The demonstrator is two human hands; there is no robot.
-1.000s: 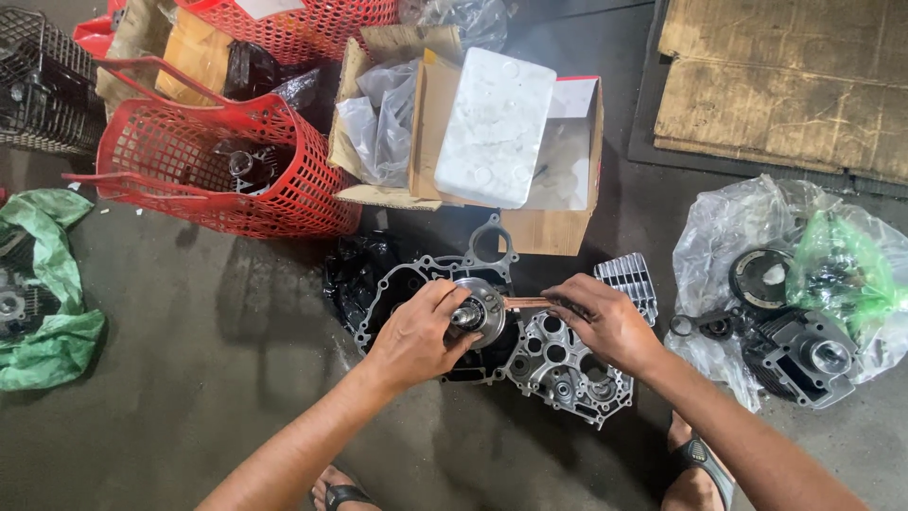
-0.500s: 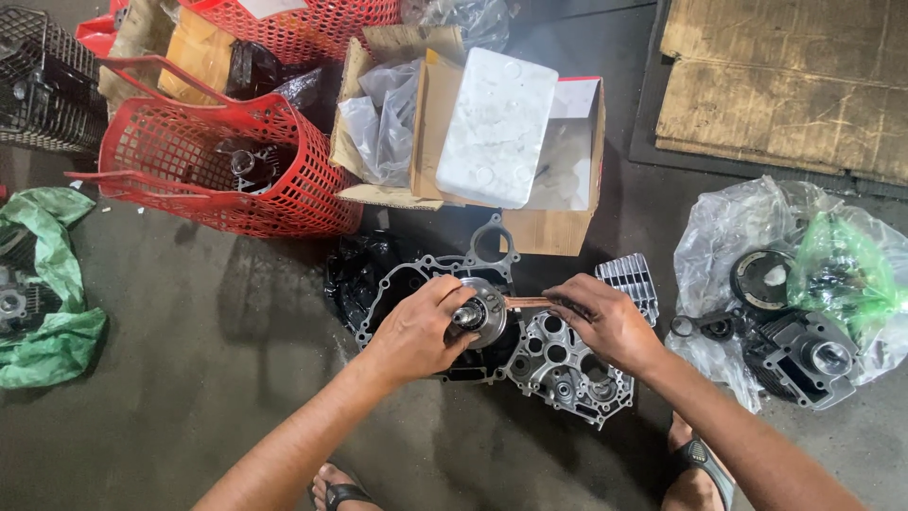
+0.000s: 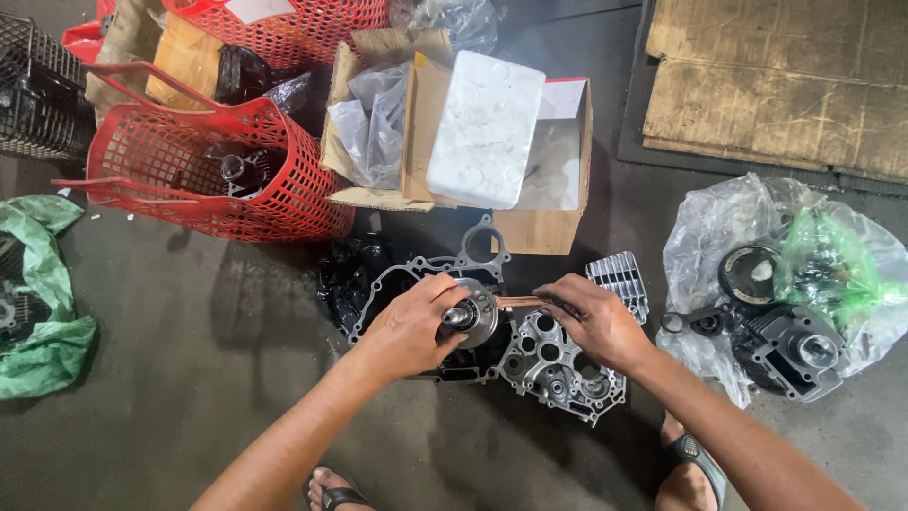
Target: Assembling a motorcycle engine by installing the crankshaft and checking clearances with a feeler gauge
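My left hand (image 3: 409, 326) grips a round metal crankshaft (image 3: 473, 313) held over a silver engine crankcase half (image 3: 558, 364) lying on the concrete floor. A copper-coloured connecting rod (image 3: 517, 302) sticks out of the crankshaft to the right, and my right hand (image 3: 588, 317) is closed on its end. A second, darker crankcase half (image 3: 402, 277) lies under and behind my left hand. A finned silver cylinder part (image 3: 619, 276) sits just beyond my right hand.
A red mesh basket (image 3: 199, 180) with parts stands at the back left. An open cardboard box (image 3: 530, 180) with a white foam block is behind the crankcase. Clear plastic sheeting (image 3: 719, 237) holds engine parts at the right. Green bag (image 3: 43, 322) at the left. My sandalled feet show at the bottom.
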